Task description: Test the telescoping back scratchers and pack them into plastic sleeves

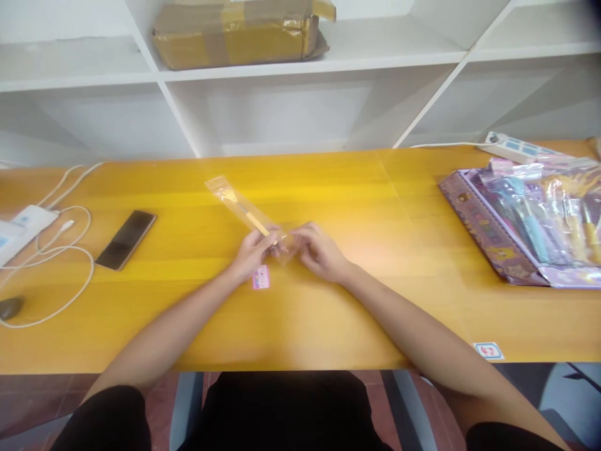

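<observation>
My left hand (256, 250) is closed around a yellow-handled back scratcher (257, 223), pinching it near the lower end through its wrapper. The scratcher has a fanned, claw-like head and lies slanted inside a clear plastic bag (216, 183), head pointing to the far left. Thumb and fingers of my right hand (320, 252) are pinched together at the bag's near right end, where the film looks crumpled. A small pink and white card (261, 277) lies on the table just below my left hand.
A black phone (126, 240), white cables and a power strip (28, 228) lie at left, with a dark mouse (10, 307). At right, a purple box (493, 235) holds several bagged items beside another power strip (521, 147). Behind stands white shelving (300, 113) with a taped carton (239, 37).
</observation>
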A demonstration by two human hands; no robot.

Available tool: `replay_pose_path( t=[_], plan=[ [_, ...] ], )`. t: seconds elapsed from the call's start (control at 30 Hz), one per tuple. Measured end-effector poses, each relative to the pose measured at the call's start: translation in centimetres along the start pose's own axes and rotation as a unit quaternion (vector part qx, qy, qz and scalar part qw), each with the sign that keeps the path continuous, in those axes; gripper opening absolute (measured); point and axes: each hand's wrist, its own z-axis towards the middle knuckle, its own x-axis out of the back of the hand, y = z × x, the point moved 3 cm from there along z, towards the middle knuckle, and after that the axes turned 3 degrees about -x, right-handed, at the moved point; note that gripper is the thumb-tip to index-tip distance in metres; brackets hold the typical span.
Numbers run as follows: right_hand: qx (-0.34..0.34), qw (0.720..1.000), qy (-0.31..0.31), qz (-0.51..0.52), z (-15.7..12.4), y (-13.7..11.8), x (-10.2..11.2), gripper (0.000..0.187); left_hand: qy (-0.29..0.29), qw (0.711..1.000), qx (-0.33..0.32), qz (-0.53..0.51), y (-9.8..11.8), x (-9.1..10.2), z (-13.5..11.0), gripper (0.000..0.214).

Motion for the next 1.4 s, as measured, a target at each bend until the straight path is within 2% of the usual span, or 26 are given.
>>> replay_pose_path(
  t=[0.17,0.27,0.33,0.5,0.67,0.83,0.97,1.07,1.23,1.4],
  plan=[
    [0.065,0.995,0.031,-0.064,-0.2,-0.5,-0.3,0.014,-0.004,1.0,0.003,-0.016,0.2,-0.2,-0.1,0.056],
    [0.108,0.987,0.058,-0.1,-0.5,-1.0,-0.1,0.011,-0.002,1.0,0.007,-0.014,0.1,-0.1,-0.1,0.057],
    [0.111,0.987,0.054,-0.105,-0.6,-1.1,0.0,0.011,0.0,1.0,0.009,0.001,0.0,0.1,-0.2,0.055],
    [0.088,0.993,0.018,-0.08,-0.4,-1.1,-0.1,0.015,-0.034,0.997,0.011,0.065,-0.1,0.2,-0.1,0.062],
    [0.053,0.996,0.003,-0.064,0.2,-1.1,-0.4,0.021,-0.085,0.988,0.008,0.13,-0.1,0.0,-0.4,0.053],
    [0.032,0.999,0.005,-0.027,0.6,-1.4,-0.5,0.024,-0.081,0.989,-0.01,0.121,-0.8,0.7,-0.6,0.052],
    [0.002,1.0,0.013,-0.008,0.6,-1.3,-0.5,0.028,-0.129,0.985,0.007,0.118,-1.3,0.5,-0.7,0.056],
    [-0.015,1.0,0.013,0.009,0.5,-1.2,-0.4,0.028,-0.13,0.983,-0.003,0.132,-1.3,0.1,-0.8,0.067],
    [-0.031,0.999,0.013,0.021,0.3,-1.1,-0.5,0.029,-0.134,0.979,-0.02,0.151,-1.2,-0.2,-0.8,0.067],
    [-0.055,0.996,0.058,0.049,0.3,-0.6,-0.5,0.024,-0.129,0.978,0.02,0.163,-1.6,0.0,-0.7,0.062]
  ],
)
